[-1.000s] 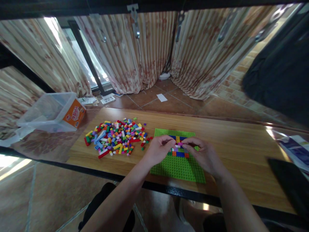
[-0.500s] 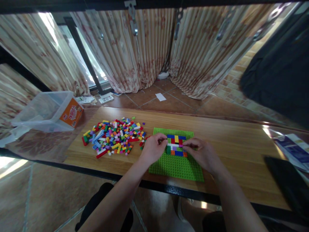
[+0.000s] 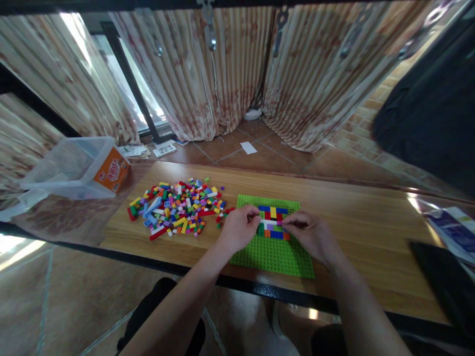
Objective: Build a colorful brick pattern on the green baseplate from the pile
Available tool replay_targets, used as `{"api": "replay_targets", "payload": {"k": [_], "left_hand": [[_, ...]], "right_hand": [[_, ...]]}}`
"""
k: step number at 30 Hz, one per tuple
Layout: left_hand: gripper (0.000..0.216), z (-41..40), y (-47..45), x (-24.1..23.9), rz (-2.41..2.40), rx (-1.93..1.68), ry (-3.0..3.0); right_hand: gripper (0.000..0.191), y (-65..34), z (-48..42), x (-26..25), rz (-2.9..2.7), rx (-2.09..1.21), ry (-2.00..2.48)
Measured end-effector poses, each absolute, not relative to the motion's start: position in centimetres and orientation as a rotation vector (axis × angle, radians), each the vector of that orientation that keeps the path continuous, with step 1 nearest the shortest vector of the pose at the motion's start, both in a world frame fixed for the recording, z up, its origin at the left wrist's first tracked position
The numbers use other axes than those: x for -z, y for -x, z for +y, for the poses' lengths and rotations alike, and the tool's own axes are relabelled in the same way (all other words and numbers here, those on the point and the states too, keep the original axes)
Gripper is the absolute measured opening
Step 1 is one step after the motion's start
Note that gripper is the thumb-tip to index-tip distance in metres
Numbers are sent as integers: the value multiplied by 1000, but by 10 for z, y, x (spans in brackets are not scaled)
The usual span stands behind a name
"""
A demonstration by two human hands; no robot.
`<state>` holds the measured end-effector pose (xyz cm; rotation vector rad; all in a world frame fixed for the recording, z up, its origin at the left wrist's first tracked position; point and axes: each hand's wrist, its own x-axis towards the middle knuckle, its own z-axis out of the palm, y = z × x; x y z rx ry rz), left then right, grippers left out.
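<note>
A green studded baseplate (image 3: 272,259) lies on the table, carrying a block of toy bricks (image 3: 276,235) in blue, red, yellow, white, green and orange. My left hand (image 3: 240,226) is closed in a pinch at the left side of this block. What its fingertips hold, if anything, is hidden. From the right, my right hand (image 3: 309,235) pinches a small magenta toy brick (image 3: 279,223) at the end of a white row (image 3: 270,222). Both hands rest low over the plate and cover part of it.
A wide pile of loose bricks (image 3: 181,205) spreads over the table's left part. Beyond it stands a clear plastic bin (image 3: 70,170) with an orange label. A black flat object (image 3: 438,282) and papers (image 3: 454,227) lie at the right. The table's dark front edge (image 3: 260,288) runs close to my forearms.
The view has shifted slightly. Both hands keep nearly the same place and the same pinch over the bricks; no brick has visibly been moved.
</note>
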<state>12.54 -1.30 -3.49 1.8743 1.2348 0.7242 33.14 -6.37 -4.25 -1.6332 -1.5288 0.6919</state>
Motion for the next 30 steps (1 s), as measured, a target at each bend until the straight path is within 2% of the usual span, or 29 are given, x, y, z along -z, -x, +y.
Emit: {"api": "replay_targets", "payload": {"k": [14,19,23,30], "left_hand": [[15,-15,-124,36,1262,-711,-1890],[14,-11,-122,38,1195,-770,-1873],[13,-9,-121,35,1168,-811,-1820],[14,-3,-111,30,1172,-915,-1783]], "right_hand": [[11,-332,-61,39,-1539,-713,1705],[19,-340,-59,38,-1372,-831,1570],[19,-343,-57,32,-1067,-719,1517],[18,-334,-54,22,-968,-561,1590]]}}
